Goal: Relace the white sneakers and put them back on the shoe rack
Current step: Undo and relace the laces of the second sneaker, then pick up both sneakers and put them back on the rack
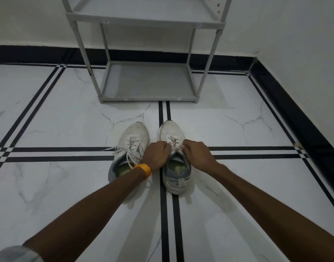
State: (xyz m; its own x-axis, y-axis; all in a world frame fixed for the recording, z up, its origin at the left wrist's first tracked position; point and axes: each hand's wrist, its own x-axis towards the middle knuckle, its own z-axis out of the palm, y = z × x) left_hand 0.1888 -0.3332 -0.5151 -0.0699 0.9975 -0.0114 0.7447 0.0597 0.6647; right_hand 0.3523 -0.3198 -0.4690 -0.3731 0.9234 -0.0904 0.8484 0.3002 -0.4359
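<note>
Presently both hands, left hand and right hand, pinch closed on laces of the right-side white mesh sneaker, its loose-laced mate beside it, before the grey metal shoe rack.

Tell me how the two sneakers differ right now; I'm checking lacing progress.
Both hands, the left hand and right hand, work at the laces of the right sneaker; the left sneaker is untouched. The left sneaker's lace ends trail loose over its side and onto the floor; the right sneaker's ends are hidden in the hands. The left sneaker angles slightly outward; the right points straight at the shoe rack. Both are white, upright, on the floor.
</note>
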